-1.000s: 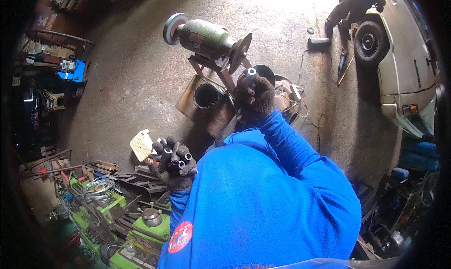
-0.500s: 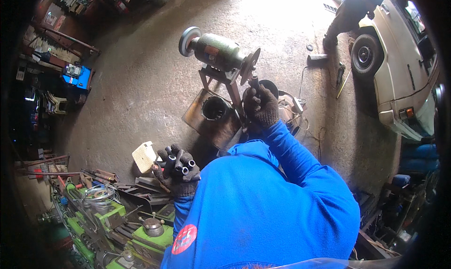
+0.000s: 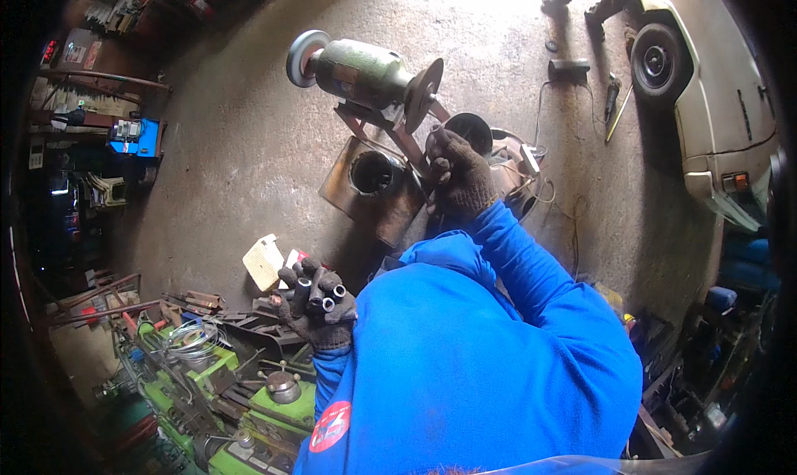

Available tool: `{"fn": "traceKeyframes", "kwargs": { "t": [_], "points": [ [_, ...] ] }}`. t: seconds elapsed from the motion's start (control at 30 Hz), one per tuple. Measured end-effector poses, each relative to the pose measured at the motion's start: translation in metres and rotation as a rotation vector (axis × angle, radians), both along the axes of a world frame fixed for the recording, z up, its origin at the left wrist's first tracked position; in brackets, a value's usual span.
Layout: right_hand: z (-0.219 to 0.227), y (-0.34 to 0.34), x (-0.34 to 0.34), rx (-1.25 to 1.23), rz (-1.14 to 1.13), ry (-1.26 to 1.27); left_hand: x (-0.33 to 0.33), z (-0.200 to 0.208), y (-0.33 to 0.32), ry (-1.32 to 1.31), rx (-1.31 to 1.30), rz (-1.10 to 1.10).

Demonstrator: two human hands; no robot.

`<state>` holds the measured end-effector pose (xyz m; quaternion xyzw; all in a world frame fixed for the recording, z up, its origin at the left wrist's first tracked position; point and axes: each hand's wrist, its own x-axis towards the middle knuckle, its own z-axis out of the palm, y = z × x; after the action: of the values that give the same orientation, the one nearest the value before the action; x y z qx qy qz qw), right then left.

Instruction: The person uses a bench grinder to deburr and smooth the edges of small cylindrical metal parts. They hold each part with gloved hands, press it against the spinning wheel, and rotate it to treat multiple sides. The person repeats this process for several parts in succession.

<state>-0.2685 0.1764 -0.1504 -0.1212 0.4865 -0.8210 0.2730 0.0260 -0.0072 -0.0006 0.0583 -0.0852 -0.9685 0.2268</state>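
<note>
Short metal tubes [image 3: 303, 291] sat bunched in your gloved left hand, left of centre in the lower half of the frame. Across from the left edge, you had a blue stand [image 3: 149, 139] at upper left and a green machine [image 3: 224, 371] at lower left, then a beige plate [image 3: 264, 261] just beside your left hand [image 3: 324, 319]. That hand was partly open, its fingers curled around the tubes, some open ends showing. Above, at upper centre-left, stood your grinder [image 3: 361, 70], with a box with a round opening [image 3: 342, 184] near its legs and a disc [image 3: 424, 95] at its right end. Your right hand [image 3: 463, 176], just right of centre, was near the disc with fingers curled in; whether it gripped anything, I could not tell. A dark round vessel [image 3: 471, 128] showed just behind it. Farther right were a grey cylinder [image 3: 569, 70], another person's legs [image 3: 613, 2] at the top and a pale car [image 3: 718, 130] at upper right
</note>
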Motion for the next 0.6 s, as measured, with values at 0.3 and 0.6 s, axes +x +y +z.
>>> {"fn": "traceKeyframes", "kwargs": {
  "t": [0.3, 0.6],
  "points": [
    [0.013, 0.009, -0.023, 0.03, -0.082, -0.282, -0.025, -0.003, 0.006, -0.14, 0.038, -0.172],
    [-0.006, -0.003, -0.051, 0.028, -0.075, -0.527, -0.05, 0.016, 0.021, -0.146, 0.014, -0.137]
  ]
}}
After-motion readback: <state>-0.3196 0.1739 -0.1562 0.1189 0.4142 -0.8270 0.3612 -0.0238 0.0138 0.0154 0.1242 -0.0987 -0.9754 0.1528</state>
